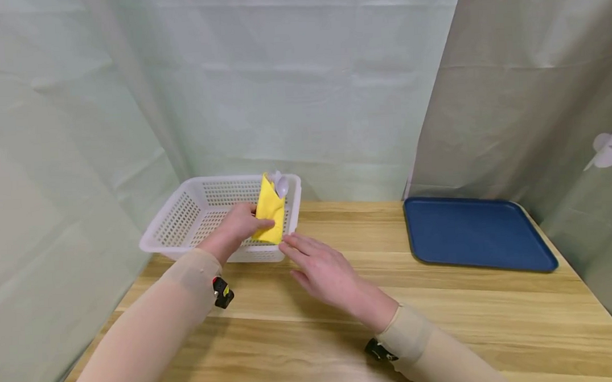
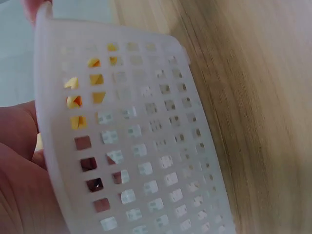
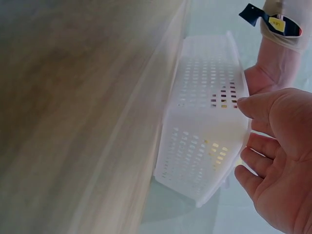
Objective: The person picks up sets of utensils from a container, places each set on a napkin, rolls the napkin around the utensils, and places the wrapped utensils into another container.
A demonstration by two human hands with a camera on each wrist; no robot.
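Note:
In the head view my left hand [image 1: 235, 225] reaches over the white plastic basket [image 1: 260, 254] and holds a folded yellow cloth [image 1: 270, 212], the thumb lying across its front. A pale spoon [image 1: 282, 186] sticks out at the cloth's top, with another clear utensil behind it whose kind is hard to tell. The cloth stands upright inside the basket's right end. My right hand [image 1: 327, 270] is at the basket's near right corner, fingers extended at the rim. In the left wrist view the basket wall [image 2: 141, 34] hides most of the cloth.
A blue tray [image 1: 477, 232] lies on the right part of the wooden table [image 1: 312, 327]. Pale curtains [image 1: 301, 88] hang behind and at both sides. Black wrist cameras are strapped at both wrists.

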